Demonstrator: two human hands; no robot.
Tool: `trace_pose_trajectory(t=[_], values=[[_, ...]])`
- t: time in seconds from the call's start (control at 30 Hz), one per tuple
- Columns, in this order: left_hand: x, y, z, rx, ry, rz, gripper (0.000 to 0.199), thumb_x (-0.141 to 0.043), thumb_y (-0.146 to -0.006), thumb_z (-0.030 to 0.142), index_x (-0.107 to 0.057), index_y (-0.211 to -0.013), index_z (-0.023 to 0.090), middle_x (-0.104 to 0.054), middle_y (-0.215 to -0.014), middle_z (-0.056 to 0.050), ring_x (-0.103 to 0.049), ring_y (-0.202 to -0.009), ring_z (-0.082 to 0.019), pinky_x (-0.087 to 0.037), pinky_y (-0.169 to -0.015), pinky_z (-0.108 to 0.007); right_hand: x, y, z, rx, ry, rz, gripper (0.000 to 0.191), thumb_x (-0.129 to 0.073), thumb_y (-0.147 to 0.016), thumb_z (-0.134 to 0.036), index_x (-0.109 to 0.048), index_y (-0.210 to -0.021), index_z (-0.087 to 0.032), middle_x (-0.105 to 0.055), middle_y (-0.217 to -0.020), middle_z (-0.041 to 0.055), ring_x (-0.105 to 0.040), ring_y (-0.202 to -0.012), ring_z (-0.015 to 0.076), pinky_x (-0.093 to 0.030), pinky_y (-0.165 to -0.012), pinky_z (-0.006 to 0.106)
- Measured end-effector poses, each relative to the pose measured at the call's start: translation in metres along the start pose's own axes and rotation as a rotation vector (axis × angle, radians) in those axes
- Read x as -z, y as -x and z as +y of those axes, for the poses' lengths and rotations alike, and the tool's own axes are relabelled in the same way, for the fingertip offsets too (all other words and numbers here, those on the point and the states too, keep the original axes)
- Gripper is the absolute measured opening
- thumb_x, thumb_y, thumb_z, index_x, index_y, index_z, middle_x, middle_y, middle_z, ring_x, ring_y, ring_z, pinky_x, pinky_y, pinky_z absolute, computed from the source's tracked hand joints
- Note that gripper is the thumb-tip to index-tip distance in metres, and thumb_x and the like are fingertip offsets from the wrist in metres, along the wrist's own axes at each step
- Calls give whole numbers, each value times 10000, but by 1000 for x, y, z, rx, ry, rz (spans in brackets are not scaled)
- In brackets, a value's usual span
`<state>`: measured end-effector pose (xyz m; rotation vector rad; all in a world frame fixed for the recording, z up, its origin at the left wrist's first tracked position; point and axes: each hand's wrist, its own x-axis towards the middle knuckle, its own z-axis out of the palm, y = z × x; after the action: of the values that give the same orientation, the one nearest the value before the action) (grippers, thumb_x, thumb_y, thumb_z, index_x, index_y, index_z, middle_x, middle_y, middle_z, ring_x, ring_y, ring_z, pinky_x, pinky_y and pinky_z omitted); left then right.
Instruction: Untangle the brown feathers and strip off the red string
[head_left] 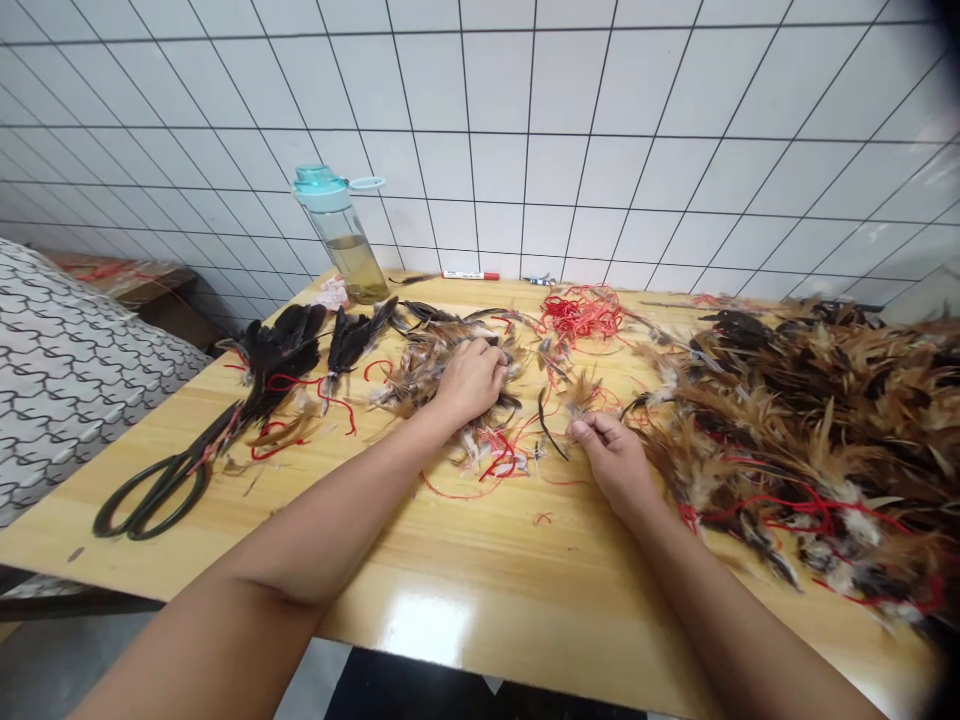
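Note:
My left hand (472, 380) rests on a loose pile of brown and grey feathers (420, 365), its fingers curled down into them. Whatever the fingertips pinch there is hidden. To the right, my right hand (611, 450) is closed, thumb against fingers, on the base of a small tuft of brown feathers (581, 395). Red string (506, 455) lies in loops just below the left hand. A single dark curved feather (551, 425) lies on the table between the hands.
A big heap of brown feathers (825, 400) with red strings covers the right side. A red string tangle (581, 312) lies at the back. Black feather bundles (281, 350), scissors (157, 495) and a water bottle (345, 240) stand or lie leftward. A marker (470, 275) lies by the tiled wall.

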<state>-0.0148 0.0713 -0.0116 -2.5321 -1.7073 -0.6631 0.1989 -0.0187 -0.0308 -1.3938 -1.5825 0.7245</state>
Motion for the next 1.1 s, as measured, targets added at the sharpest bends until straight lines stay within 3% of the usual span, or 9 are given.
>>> trace_pose_trajectory(t=[0.2,0.3,0.37,0.47,0.57,0.67,0.77,1.1], values=[[-6,-1,3,-39,-54,-85,160,-503,-856,239,-637,-897,159,-568,-953,-117,-472,-972,-266,-399,-857,-377,0,1,-2,7,-12,11,246,-521,-823,-350,-551,-636,-193,-524,-620,-2,-481,-650,155,-379,-638,274],[-3,1,5,-46,-11,-63,142,-484,-860,209,-618,-870,163,-563,-948,-115,-471,-974,-255,-395,-850,-366,1,1,-4,6,-32,11,228,-530,-817,-331,-570,-640,-193,-529,-621,-3,-480,-643,152,-380,-633,272],[4,2,10,-47,121,-8,119,-487,-854,198,-601,-862,164,-564,-930,-93,-487,-927,-222,-393,-836,-342,1,1,-5,3,-46,11,221,-542,-808,-331,-590,-643,-192,-541,-626,-1,-486,-645,154,-384,-637,274],[16,6,27,9,508,-1,83,-501,-840,209,-569,-838,161,-569,-824,-34,-497,-769,-149,-398,-749,-281,0,0,-4,-24,-96,32,209,-565,-790,-337,-612,-648,-191,-570,-640,4,-505,-654,157,-395,-651,277],[23,12,48,128,973,-134,120,-552,-809,269,-546,-835,152,-553,-748,8,-481,-668,-100,-386,-659,-229,0,-1,-2,-77,-182,73,208,-590,-774,-354,-621,-651,-189,-598,-654,8,-522,-665,159,-409,-667,279],[21,20,64,216,1260,-280,154,-602,-765,275,-528,-801,144,-539,-712,21,-489,-643,-82,-382,-633,-210,-1,-1,-1,-112,-230,88,216,-607,-756,-361,-609,-632,-185,-577,-628,-2,-508,-643,151,-404,-646,273],[15,25,70,253,1354,-347,160,-632,-740,256,-521,-774,145,-543,-690,23,-500,-632,-78,-381,-610,-206,-2,-1,-1,-99,-219,96,222,-596,-754,-355,-598,-612,-184,-543,-606,-9,-487,-626,144,-389,-624,268],[4,28,72,321,1458,-322,220,-701,-681,271,-549,-781,147,-547,-680,34,-484,-606,-62,-373,-591,-199,-5,-1,2,-70,-152,72,242,-582,-753,-371,-569,-595,-189,-522,-602,0,-468,-629,145,-376,-601,261]])
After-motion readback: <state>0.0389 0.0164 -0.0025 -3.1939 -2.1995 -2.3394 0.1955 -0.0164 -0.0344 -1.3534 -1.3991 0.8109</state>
